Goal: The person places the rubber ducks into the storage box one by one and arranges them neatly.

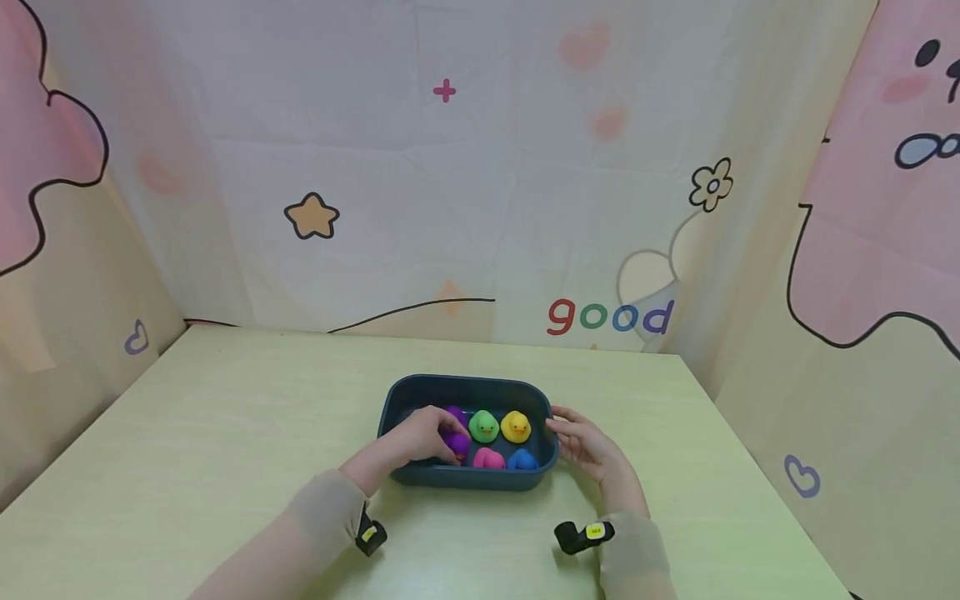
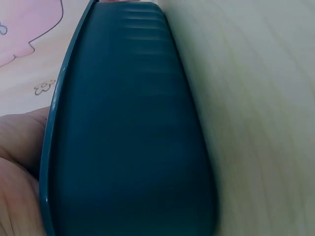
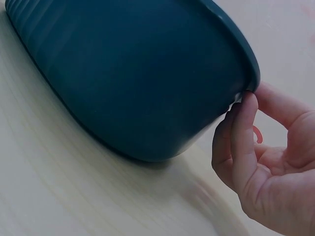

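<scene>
A dark teal bin (image 1: 468,477) holds several small rubber ducks. My left hand (image 1: 420,435) reaches over its left end, thumb and fingers bent round a purple duck (image 1: 457,446). Behind that duck another purple one (image 1: 455,413) is partly hidden by the fingers. A green duck (image 1: 483,427) and a yellow duck (image 1: 516,427) sit along the back, with a pink duck (image 1: 489,459) and a blue duck (image 1: 522,460) in front. Fingertips of my right hand (image 1: 592,450) touch the bin's right end; the right wrist view shows them against the rim (image 3: 248,59).
The bin stands on a pale wood-grain table (image 1: 225,417). A printed cloth backdrop (image 1: 465,183) rises behind the table and along both sides. Each sleeve carries a black wrist device, one at the left cuff (image 1: 370,533) and one at the right cuff (image 1: 583,536).
</scene>
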A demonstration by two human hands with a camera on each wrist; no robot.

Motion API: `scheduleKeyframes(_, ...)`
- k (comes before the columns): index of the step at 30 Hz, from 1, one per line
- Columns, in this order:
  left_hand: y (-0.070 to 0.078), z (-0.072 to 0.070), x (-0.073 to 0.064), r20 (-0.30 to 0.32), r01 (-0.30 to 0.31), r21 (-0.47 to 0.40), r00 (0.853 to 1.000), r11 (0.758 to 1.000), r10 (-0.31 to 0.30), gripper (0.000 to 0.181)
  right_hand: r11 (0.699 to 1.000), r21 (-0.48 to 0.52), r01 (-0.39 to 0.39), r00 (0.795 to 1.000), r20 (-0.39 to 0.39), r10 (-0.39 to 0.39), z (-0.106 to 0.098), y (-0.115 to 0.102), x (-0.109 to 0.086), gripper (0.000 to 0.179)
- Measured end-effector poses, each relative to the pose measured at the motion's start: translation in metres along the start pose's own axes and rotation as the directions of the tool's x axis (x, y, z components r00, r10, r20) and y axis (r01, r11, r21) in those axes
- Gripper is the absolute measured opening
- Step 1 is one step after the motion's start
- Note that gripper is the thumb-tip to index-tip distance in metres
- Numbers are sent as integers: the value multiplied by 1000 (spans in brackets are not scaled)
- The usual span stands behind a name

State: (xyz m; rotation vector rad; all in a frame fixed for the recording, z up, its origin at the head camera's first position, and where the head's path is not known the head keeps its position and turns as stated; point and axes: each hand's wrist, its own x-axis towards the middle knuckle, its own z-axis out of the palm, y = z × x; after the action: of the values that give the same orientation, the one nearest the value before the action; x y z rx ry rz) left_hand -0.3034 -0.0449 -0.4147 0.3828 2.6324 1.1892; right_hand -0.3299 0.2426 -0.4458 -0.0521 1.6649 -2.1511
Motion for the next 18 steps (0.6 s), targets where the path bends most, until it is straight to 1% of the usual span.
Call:
scheduleKeyframes(5,2,3,-2,-10,-24,112,1000,993,25,26,1000,-2,4,1000,-3,-4,0,1,0,51)
scheduleKeyframes(8,1,5,-2,-26,-41,171,999,984,46,23,1000,-7,8,1000,-1,-8,-1,1,1,51)
scheduleKeyframes(10,1,6,-1,-35,-51,203,998,978,59,22,1000,-6,14,1000,4,-14,-1,2,1,48)
scheduleKeyframes(14,0,8,0,-46,-43,234,997,971,56,21,1000,3,22,1000,11,-23,-2,3,2,37)
scheduleKeyframes(18,2,9,0,-48,-35,246,998,969,48,21,1000,0,27,1000,17,-27,-2,2,1,39)
